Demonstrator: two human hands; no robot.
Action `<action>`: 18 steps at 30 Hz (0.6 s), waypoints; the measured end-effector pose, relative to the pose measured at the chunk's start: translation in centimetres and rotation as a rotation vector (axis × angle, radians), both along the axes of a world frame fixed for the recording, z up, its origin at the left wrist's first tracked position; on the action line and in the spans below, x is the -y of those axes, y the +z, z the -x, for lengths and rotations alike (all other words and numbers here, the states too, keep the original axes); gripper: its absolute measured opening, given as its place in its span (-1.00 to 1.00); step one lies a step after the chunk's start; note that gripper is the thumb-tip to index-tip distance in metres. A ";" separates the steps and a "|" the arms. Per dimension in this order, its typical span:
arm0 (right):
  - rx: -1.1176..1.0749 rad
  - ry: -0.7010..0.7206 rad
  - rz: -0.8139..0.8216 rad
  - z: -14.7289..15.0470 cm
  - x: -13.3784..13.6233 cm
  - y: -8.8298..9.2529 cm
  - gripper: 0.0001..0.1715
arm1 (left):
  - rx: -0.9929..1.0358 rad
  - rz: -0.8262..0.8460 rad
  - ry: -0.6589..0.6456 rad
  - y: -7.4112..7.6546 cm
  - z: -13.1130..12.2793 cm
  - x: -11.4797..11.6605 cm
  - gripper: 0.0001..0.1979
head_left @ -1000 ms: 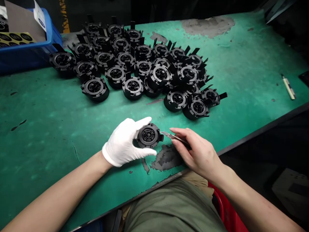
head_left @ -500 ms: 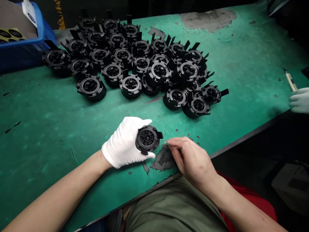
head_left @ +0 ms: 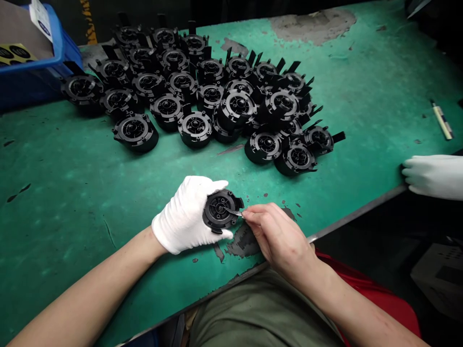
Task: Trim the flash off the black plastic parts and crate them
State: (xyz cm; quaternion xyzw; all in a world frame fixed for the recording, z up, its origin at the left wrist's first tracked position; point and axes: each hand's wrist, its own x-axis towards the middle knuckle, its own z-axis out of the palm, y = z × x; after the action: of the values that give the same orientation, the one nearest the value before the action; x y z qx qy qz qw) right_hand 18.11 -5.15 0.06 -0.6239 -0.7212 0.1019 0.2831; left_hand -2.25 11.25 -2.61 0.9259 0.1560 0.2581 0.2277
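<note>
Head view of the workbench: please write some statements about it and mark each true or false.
1. The white-gloved left hand holds a round black plastic part. True.
2. The bare right hand holds a thin metal blade against that part. True.
3. The blue plastic crate stands at the near right. False: it stands at the far left.
4. The worn table top under the pile of black round parts is red. False: it is green.
5. Another person's white-gloved hand rests at the right edge. True.

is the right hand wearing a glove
No, the right hand is bare and pinches a thin metal blade, while the white-gloved left hand holds the round black plastic part.
</note>
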 end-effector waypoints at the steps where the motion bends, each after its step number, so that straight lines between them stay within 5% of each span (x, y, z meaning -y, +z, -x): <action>1: 0.008 0.001 -0.004 0.0 0.0 0.0 -0.73 | 0.000 0.001 -0.001 0.0 0.0 0.0 0.04; 11: 0.059 -0.038 -0.007 0.5 -0.4 -0.4 -0.71 | -0.010 0.015 -0.007 0.3 -0.1 0.0 0.02; 18: -0.116 -0.119 -0.002 0.2 0.5 -0.5 -0.69 | 0.014 -0.004 0.023 -0.1 -0.1 0.0 0.08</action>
State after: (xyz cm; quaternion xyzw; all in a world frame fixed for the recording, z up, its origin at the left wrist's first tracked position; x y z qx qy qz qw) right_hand 17.96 -5.62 -0.45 -0.6586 -0.6652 0.1200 0.3308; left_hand -2.11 11.24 -2.74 0.9227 0.1643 0.2676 0.2237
